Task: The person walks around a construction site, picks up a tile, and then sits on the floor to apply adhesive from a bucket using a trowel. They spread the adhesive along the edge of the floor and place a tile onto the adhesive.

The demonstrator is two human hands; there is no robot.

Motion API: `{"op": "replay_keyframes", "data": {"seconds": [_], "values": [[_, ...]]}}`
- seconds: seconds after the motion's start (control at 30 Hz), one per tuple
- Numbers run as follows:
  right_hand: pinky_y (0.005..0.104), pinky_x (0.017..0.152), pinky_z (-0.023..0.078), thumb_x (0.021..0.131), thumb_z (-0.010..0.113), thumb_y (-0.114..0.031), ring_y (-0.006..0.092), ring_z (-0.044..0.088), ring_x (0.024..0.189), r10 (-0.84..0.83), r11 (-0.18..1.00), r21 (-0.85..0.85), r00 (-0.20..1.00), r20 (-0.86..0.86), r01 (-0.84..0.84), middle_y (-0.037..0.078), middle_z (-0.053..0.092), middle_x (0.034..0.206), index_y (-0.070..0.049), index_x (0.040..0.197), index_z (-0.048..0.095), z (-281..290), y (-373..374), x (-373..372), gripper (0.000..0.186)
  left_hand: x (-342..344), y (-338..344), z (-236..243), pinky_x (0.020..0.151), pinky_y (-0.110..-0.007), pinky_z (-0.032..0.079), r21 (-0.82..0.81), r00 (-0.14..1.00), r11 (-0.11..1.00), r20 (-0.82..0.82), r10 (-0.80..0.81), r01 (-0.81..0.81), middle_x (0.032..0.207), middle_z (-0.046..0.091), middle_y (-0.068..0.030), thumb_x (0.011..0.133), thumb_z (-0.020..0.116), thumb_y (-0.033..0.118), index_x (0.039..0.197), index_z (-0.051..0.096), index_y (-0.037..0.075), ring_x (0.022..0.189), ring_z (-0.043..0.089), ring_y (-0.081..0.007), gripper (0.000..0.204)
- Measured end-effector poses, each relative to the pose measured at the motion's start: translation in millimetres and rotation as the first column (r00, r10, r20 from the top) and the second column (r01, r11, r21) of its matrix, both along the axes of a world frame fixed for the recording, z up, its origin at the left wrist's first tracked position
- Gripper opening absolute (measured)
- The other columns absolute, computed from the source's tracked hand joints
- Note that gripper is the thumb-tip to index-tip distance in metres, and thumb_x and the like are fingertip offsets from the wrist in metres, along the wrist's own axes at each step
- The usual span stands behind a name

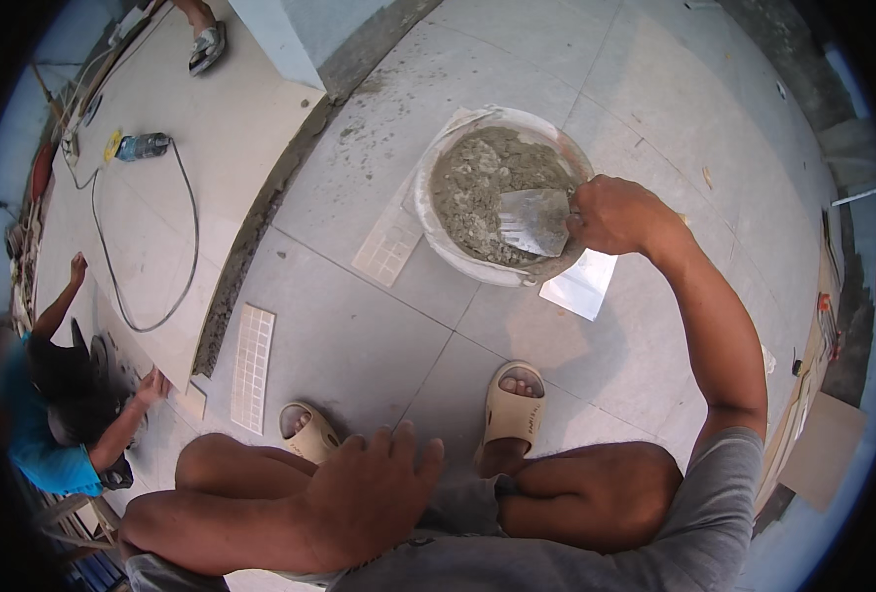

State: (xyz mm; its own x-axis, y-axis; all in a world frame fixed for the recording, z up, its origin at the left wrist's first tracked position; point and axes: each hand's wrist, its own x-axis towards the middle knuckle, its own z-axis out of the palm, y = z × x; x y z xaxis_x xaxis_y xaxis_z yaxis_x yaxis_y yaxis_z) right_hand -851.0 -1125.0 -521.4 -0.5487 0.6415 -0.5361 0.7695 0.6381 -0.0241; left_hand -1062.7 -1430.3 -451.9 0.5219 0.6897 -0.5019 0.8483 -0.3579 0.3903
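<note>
My right hand point(617, 215) is closed around the handle of a wide metal trowel point(534, 222) at the right rim of a round bucket point(443, 247). The trowel's flat blade rests on grey wet mortar point(472, 173) inside the bucket, with some mortar smeared on the metal. Most of the handle is hidden by my fingers. My left hand point(369, 493) hangs over my lap near my left knee, fingers stretched out and holding nothing.
Grid-backed tile strips point(253, 370) lie left and beside the bucket. A shiny white piece point(581, 284) lies at its right. Leftward, a raised tiled slab point(230, 128) holds a corded power tool point(142, 147). A person in blue point(53, 424) crouches at its edge; another's foot point(207, 49) shows behind.
</note>
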Motion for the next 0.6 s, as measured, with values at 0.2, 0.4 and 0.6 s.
{"op": "replay_keyframes", "data": {"seconds": [0.2, 0.4, 0.6], "values": [[0.0458, 0.074, 0.055, 0.082, 0.058, -0.019, 0.0375, 0.069, 0.079, 0.074, 0.959, 0.272, 0.997, 0.022, -0.077, 0.022, 0.069, 0.080, 0.001, 0.078, 0.071, 23, -1, -19, 0.024, -2, -4, -2, 0.077, -0.038, 0.055, 0.041, 1.000, 0.999, 0.009, 0.029, -0.029, 0.120, 0.061, -0.0284, 0.089, 0.054, 0.018, 0.129, 0.054, -0.003, 0.098, 0.065, -0.0313, 0.045], [0.0465, 0.076, 0.055, 0.087, 0.055, -0.020, 0.0376, 0.069, 0.082, -0.091, 0.934, 0.349, 0.996, 0.023, 0.077, 0.021, 0.069, 0.084, 0.001, 0.082, 0.072, 18, -1, -4, 0.027, -5, -5, 0, 0.078, -0.037, 0.055, 0.069, 0.999, 0.997, 0.009, 0.031, -0.031, 0.120, 0.061, -0.0279, 0.090, 0.054, 0.019, 0.128, 0.056, -0.002, 0.100, 0.064, -0.0315, 0.044], [0.0469, 0.079, 0.055, 0.089, 0.055, -0.022, 0.0381, 0.069, 0.084, -0.119, 0.966, 0.228, 0.993, -0.026, 0.122, 0.021, 0.070, 0.085, 0.001, 0.088, 0.072, 5, -4, 1, 0.029, -7, -4, 1, 0.076, -0.037, 0.055, 0.061, 1.000, 0.998, 0.014, 0.023, -0.024, 0.121, 0.061, -0.0283, 0.089, 0.054, 0.019, 0.127, 0.057, -0.002, 0.099, 0.065, -0.0313, 0.043]]}}
